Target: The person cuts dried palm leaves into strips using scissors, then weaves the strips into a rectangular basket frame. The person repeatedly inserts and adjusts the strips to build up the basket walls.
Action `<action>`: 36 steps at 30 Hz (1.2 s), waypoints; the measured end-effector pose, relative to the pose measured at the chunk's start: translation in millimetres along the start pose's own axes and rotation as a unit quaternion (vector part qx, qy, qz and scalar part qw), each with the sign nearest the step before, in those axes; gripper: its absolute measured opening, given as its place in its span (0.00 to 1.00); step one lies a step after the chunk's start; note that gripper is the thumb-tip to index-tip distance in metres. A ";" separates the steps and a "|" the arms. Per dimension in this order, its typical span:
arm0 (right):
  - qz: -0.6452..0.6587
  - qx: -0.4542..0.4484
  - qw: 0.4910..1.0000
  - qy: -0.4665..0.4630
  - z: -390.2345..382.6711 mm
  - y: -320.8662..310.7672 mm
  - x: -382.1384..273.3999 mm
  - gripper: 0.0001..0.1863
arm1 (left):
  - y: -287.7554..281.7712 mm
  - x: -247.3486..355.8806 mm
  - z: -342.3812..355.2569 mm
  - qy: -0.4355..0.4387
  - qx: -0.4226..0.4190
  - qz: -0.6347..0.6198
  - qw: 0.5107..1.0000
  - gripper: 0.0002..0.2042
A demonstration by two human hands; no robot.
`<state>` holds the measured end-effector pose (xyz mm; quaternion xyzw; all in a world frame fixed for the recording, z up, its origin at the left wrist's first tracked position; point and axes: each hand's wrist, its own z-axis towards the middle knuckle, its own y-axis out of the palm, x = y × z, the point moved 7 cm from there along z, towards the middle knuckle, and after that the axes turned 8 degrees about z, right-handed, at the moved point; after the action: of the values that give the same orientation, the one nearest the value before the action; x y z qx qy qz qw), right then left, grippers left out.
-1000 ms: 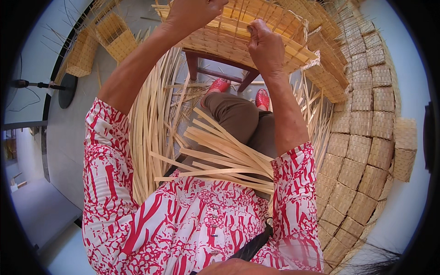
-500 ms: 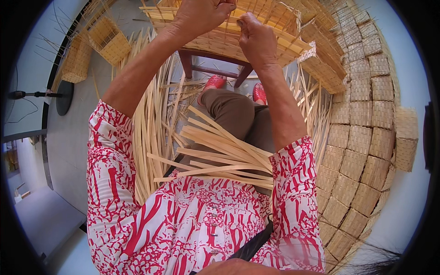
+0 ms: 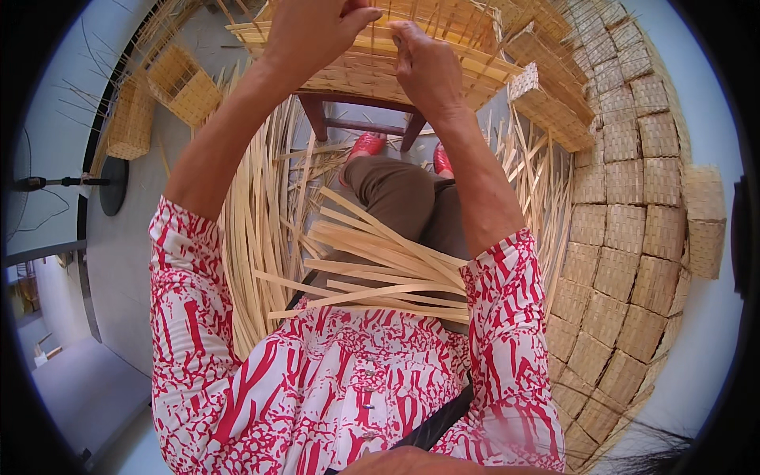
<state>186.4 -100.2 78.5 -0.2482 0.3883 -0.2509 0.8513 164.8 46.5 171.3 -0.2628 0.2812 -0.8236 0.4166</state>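
A long woven basket of pale and yellow flat strips (image 3: 340,77) with upright stakes rests on a dark red wooden stool (image 3: 362,126) in front of me. My left hand (image 3: 313,36) is at its upper part, fingers curled and pinched on a strip among the stakes, its fingertips partly cut off by the top edge. My right hand (image 3: 430,73) is just right of and below it, thumb and forefinger closed on a yellowish strip along the basket's near side. Loose flat strips (image 3: 376,253) lie across my lap, over brown trousers; my red shoes (image 3: 368,142) show below the stool.
Long strips (image 3: 249,229) lie in heaps either side of my legs. Small woven baskets (image 3: 178,83) with protruding stakes stand at upper left, near a black stand (image 3: 113,187). More basket bodies (image 3: 558,99) lean at upper right, beside rows of stacked finished baskets (image 3: 621,226) along the right.
Both hands have moved a little leftward along the basket's strips, my right hand also slightly upward earlier. The view has shifted slightly. Both hands stay closed.
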 end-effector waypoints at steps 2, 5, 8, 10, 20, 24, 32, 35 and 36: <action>0.051 0.030 0.998 -0.021 -10.3 -12.9 -4.6 0.10 | -2.9 -1.4 -11.6 -0.077 -0.046 -0.061 0.994 0.08; 0.135 0.086 0.986 0.040 -30.2 -50.2 14.0 0.11 | -9.6 14.8 -11.7 -0.030 -0.029 -0.121 0.992 0.07; 0.126 0.109 0.983 0.081 -29.7 -71.0 32.7 0.10 | -0.8 31.1 -4.9 0.013 0.008 -0.144 0.990 0.07; 0.018 0.090 0.994 0.054 -24.8 -69.2 35.3 0.11 | 14.6 29.9 5.2 0.010 0.005 -0.144 0.990 0.08; -0.116 0.050 0.991 0.035 -19.8 -60.3 34.1 0.12 | 64.7 35.1 26.2 -0.011 -0.098 -0.184 0.978 0.06; -0.138 0.033 0.989 0.030 -14.1 -54.3 38.6 0.12 | 76.7 38.9 25.8 -0.034 -0.123 -0.209 0.970 0.05; -0.172 -0.029 0.982 0.076 -5.0 -53.2 52.7 0.14 | 83.7 50.7 30.4 0.037 -0.056 -0.229 0.971 0.05; -0.183 -0.078 0.972 0.123 -3.7 -53.3 50.2 0.12 | 84.6 42.7 27.9 -0.008 -0.068 -0.251 0.966 0.04; -0.128 -0.043 0.987 0.089 -5.6 -58.6 43.7 0.11 | 83.6 40.5 28.1 -0.019 -0.068 -0.253 0.965 0.04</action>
<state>193.4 -172.6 88.0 -0.3090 0.4378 -0.3616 0.7630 207.8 -35.5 142.1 -0.3683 0.2532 -0.8761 0.1810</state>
